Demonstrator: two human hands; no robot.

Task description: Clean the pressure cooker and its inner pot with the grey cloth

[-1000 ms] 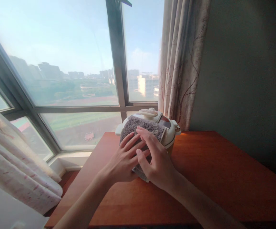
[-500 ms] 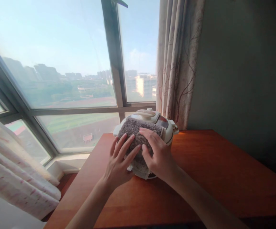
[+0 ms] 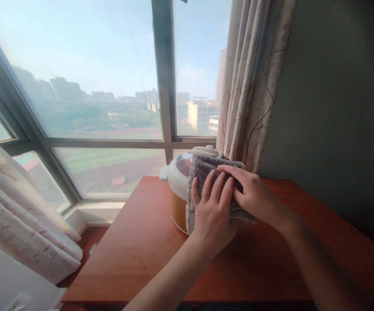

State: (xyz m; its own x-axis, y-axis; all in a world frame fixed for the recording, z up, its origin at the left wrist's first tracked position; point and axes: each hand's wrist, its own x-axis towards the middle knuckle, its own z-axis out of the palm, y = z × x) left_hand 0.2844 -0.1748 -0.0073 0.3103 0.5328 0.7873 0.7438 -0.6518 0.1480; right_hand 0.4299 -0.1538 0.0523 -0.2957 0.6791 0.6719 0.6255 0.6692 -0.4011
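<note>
A grey-brown towel (image 3: 202, 166) is draped over the front right of a rice cooker (image 3: 178, 181) with a white lid and a gold-brown body. My left hand (image 3: 214, 211) lies on the towel with its fingers spread and stretched out, pressing it against the cooker's front. Beside it, my right hand (image 3: 254, 190) rests on the towel's right part, index finger extended and thumb apart from it. Both hands touch the towel without a visible grip. The towel hides the cooker's front panel, and its far right side is covered by my right hand.
The cooker stands near the far edge of a reddish-brown wooden table (image 3: 135, 259). Behind it are a large window (image 3: 109, 144) and a patterned curtain (image 3: 248, 86). Another curtain (image 3: 18, 224) hangs at the left. A dark wall (image 3: 329, 108) rises at the right.
Both hands and the towel have shifted right across the cooker, uncovering the left side of its lid and body. The view has moved slightly.
</note>
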